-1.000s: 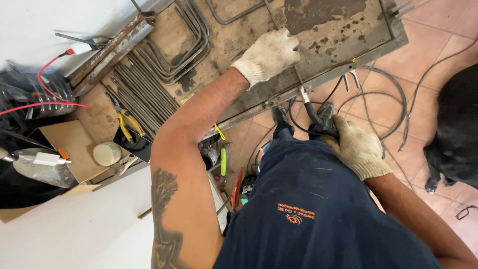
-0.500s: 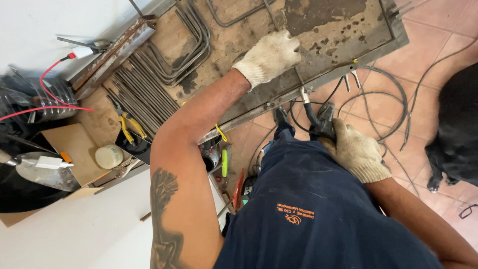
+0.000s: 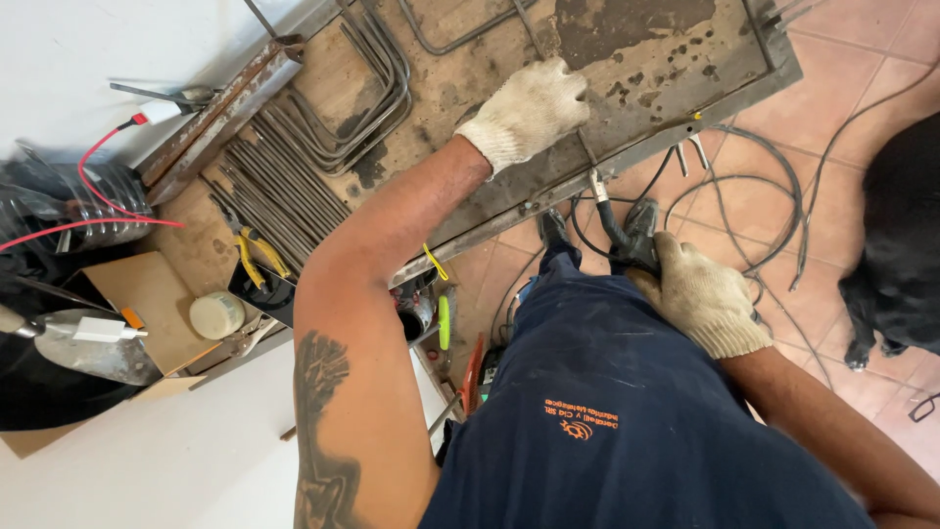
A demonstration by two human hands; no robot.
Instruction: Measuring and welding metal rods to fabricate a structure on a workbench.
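The left hand (image 3: 529, 113), in a pale knit glove, presses down on a thin steel rod (image 3: 563, 98) lying across the rusty metal worktable (image 3: 646, 59); its fingers curl together over the rod. The right hand (image 3: 700, 299), gloved too, is clamped around a black welding electrode holder (image 3: 632, 235) just below the table edge, its electrode tip touching the frame. Bent grey rods (image 3: 333, 118) are stacked at the table's left. Further left, yellow-handled pliers (image 3: 257, 257), a round cream tub (image 3: 216, 314), a flat brown cardboard sheet (image 3: 137, 294) and a blurred clear bottle (image 3: 69, 196). Something black (image 3: 896, 255) is cut off at right. Cables (image 3: 783, 196) loop over terracotta tiles (image 3: 862, 88).
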